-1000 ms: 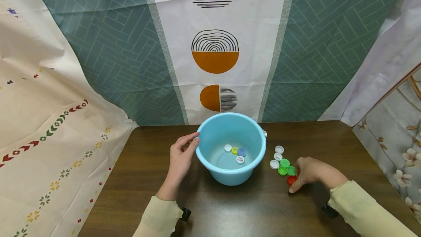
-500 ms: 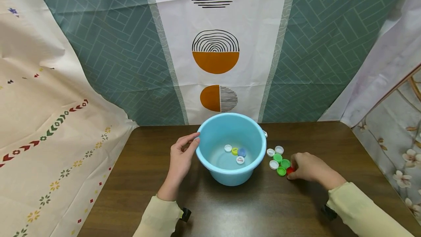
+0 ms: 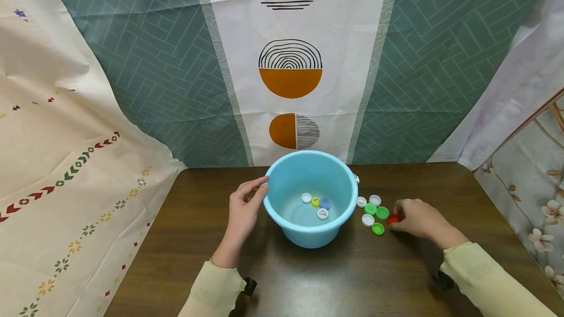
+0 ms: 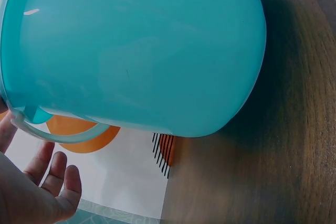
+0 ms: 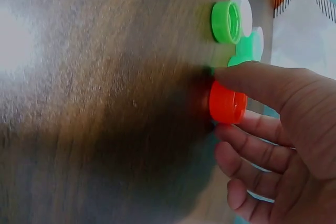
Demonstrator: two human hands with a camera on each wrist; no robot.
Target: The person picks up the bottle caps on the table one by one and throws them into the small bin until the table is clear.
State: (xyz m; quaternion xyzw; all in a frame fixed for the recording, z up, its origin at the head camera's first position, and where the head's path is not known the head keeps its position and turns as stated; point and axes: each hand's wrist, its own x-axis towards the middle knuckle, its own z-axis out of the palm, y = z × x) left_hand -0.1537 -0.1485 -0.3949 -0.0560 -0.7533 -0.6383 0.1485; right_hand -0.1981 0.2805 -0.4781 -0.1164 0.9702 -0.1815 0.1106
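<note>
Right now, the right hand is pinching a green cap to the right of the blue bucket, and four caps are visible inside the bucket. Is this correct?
Not quite: the right hand is pinching a red cap, not a green one, as the right wrist view shows. The blue bucket and the four caps inside are as you say.

Left hand (image 3: 243, 205) holds blue bucket (image 3: 310, 237); right hand (image 3: 419, 217) grips red cap (image 3: 393, 218) near green caps (image 3: 382, 213).
</note>
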